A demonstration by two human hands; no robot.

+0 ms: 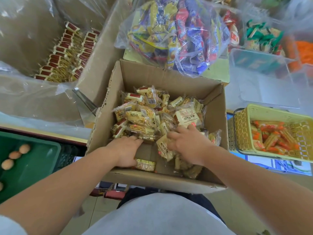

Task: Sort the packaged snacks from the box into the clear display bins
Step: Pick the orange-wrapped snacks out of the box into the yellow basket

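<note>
In the box point(169, 183) at frame centre, the left hand point(126, 150) slides pressed-together fingers under snack packets point(152, 116). The right hand point(186, 144), blurred, apparently spreads its fingers over them, probably to scoop a batch.

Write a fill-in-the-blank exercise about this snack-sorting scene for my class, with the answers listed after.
1. The left hand and right hand both reach into a box made of ____.
2. The eggs lie in a crate coloured ____.
3. The snacks in the yellow basket have wrappers coloured ____.
Answers: cardboard; green; orange.
</note>
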